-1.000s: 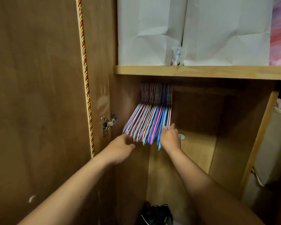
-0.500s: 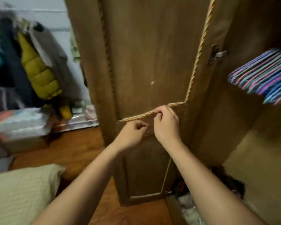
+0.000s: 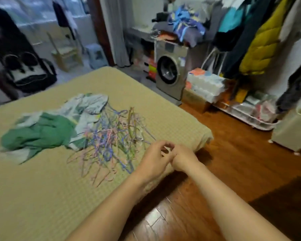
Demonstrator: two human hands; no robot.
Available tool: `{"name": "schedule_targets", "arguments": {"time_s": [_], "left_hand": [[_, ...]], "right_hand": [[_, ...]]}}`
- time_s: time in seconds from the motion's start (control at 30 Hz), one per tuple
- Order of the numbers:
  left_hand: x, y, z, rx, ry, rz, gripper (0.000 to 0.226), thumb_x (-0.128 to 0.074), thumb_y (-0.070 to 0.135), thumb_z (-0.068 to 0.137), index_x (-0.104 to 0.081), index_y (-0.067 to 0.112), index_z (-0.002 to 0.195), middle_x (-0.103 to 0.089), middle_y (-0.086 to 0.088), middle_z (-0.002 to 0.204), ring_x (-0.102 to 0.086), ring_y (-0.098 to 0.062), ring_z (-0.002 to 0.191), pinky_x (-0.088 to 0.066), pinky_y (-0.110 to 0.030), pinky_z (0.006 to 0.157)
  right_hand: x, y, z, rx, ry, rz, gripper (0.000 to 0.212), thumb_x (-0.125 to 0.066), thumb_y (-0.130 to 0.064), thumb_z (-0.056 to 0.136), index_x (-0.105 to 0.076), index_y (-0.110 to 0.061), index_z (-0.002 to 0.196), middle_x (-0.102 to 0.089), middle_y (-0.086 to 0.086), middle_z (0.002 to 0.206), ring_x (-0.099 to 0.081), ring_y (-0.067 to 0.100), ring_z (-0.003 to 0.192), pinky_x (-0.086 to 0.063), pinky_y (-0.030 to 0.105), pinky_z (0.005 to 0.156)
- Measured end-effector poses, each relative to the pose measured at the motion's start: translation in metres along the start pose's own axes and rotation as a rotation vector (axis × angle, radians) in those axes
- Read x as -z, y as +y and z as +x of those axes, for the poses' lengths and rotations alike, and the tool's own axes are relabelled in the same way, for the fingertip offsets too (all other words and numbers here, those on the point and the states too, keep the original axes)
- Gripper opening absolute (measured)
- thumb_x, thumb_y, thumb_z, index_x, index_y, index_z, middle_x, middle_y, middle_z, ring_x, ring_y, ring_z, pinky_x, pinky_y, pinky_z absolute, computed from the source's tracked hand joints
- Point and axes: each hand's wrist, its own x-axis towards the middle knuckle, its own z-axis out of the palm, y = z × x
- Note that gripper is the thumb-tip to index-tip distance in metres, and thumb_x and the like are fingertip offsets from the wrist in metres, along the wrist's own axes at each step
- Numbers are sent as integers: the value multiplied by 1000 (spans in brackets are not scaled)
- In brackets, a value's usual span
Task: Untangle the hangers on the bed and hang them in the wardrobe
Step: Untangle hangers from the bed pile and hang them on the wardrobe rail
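A crumpled green-and-white cloth bag [image 3: 47,129] lies on the bed with the tan quilted cover [image 3: 42,197]. Touching its right edge is the tangled heap of thin coloured wire hangers [image 3: 109,141], flat on the cover. At the bed's near corner, left hand [image 3: 153,160] and right hand [image 3: 184,160] meet, fingers curled; any grip cannot be determined. A silver front-loading washing machine [image 3: 170,72] stands beyond.

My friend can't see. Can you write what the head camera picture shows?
A tangled pile of colourful hangers lies on a bed beside green and white clothes. The left hand and right hand meet near the pile, holding nothing clear.
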Motion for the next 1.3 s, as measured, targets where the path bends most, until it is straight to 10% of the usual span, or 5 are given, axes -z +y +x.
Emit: {"name": "schedule_targets", "arguments": {"time_s": [0.37,0.53,0.87,1.17,1.3], "left_hand": [[141,-124,53,251,60,131,35,-71,41,87,-54,16,70,-50,5,62,-45,-14,62,-36,-32,59],[142,-159,109,491,109,-247,18,-75,23,87,-58,18,86,-57,5,75,-55,-11,73,-50,-26,76],[132,-259,194,922,184,-238,36,-60,20,95,-54,16,60,-58,-5,58,-52,-15,49,-39,-20,49],[111,-424,216,1217,472,-233,33,-54,8,91,-63,12,59,-62,-8,53,-57,-27,51,-42,-21,49],[81,-443,239,1135,406,-395,29,-52,11,97,-66,9,72,-62,-16,68,-55,-22,54,-42,-22,47]], "right_hand": [[-116,-149,128,-34,-191,-166,42,-54,-33,76,-60,-31,117,-67,2,118,-63,28,110,-51,32,83],[-116,-151,190,3,-55,-293,28,-47,-35,94,-61,-25,117,-56,6,123,-45,30,122,-45,38,93],[-151,-112,354,107,-314,-396,35,-47,-15,91,-57,-9,124,-57,14,129,-51,34,125,-46,39,96],[-254,-50,472,-339,-405,508,46,-59,-48,77,-61,-9,100,-67,16,94,-67,33,85,-50,37,69],[-262,-52,496,-471,-271,1170,3,-57,-10,92,-54,-10,93,-54,9,62,-52,18,44,-43,24,44]]}}
